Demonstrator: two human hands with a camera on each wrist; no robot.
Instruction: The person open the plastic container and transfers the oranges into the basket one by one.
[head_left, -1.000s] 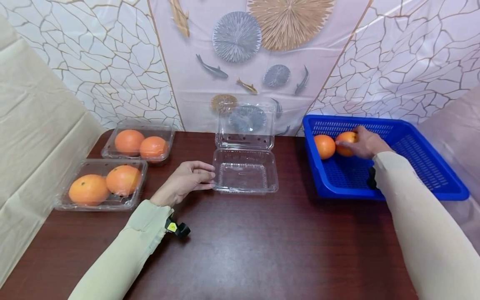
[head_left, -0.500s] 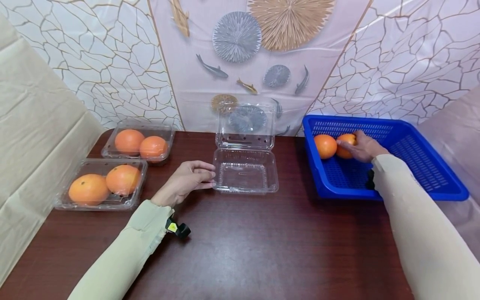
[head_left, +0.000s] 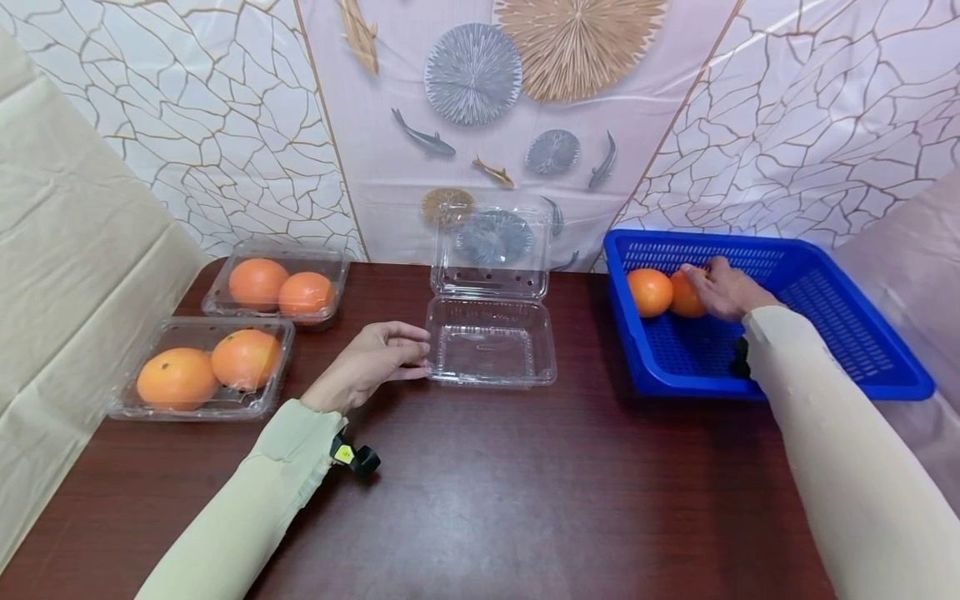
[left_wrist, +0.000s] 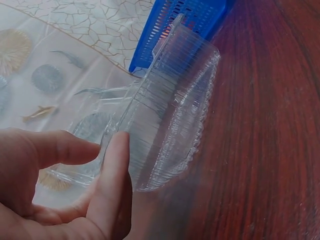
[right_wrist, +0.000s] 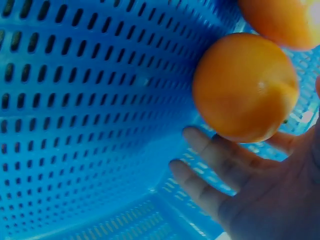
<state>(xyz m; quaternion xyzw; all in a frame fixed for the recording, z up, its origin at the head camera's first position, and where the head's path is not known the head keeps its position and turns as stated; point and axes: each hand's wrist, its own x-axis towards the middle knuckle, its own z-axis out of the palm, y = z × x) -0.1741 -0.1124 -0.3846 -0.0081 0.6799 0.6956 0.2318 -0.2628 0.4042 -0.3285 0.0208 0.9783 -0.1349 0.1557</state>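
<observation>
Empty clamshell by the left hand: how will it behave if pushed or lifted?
The clamshell looks like thin clear ribbed plastic, so probably very light and flexible under a squeeze. Its lid stands upright and open, so a push may slide it across the smooth table or tip it backward. The left hand touching its edge likely steadies it.

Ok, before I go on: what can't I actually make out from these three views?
- Head view: the right hand covers much of one orange in the blue basket, so the grip cannot be made out.
- Right wrist view: the second orange is cut off by the top edge.
- Left wrist view: the clear container is blurred, and the left hand hides its near edge.
</observation>
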